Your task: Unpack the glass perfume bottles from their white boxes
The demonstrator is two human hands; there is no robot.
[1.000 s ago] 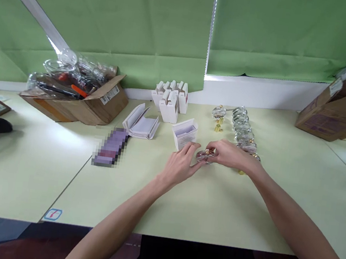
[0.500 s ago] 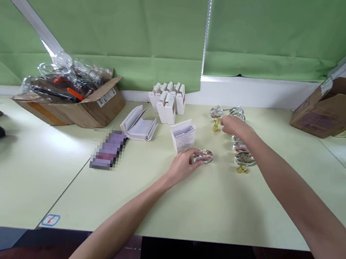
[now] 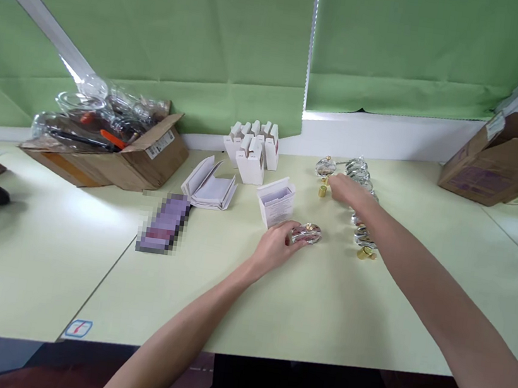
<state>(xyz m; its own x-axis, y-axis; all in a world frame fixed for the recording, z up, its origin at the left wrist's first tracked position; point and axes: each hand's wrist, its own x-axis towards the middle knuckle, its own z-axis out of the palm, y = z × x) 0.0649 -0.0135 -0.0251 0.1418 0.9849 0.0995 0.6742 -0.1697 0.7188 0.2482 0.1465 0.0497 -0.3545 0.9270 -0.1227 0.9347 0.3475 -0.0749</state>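
My left hand (image 3: 277, 247) pinches the side of a clear, faceted perfume bottle (image 3: 307, 233) with a gold neck, low over the table. Farther off, my right hand (image 3: 346, 189) has its fingers curled together beside some gold caps (image 3: 322, 191). Its fingertips hide what they may hold. Behind them stands another clear perfume bottle (image 3: 325, 166). More glass bottles (image 3: 357, 165) run in a row to the right, partly covered by my right forearm. Near its close end is a gold cap (image 3: 364, 253). An upright, open white carton (image 3: 275, 204) stands just beyond my left hand.
Several white cartons (image 3: 250, 162) are grouped near the wall. Folded white paper sheets (image 3: 212, 189) and a pixelated phone-like object (image 3: 163, 223) lie left. A cardboard box (image 3: 141, 162) stands at back left, holding plastic-wrapped items; another cardboard box (image 3: 495, 161) is at back right.
My right hand has shifted slightly left among the gold caps, and its forearm now covers other parts of the bottle row. My left hand keeps its hold on the perfume bottle.
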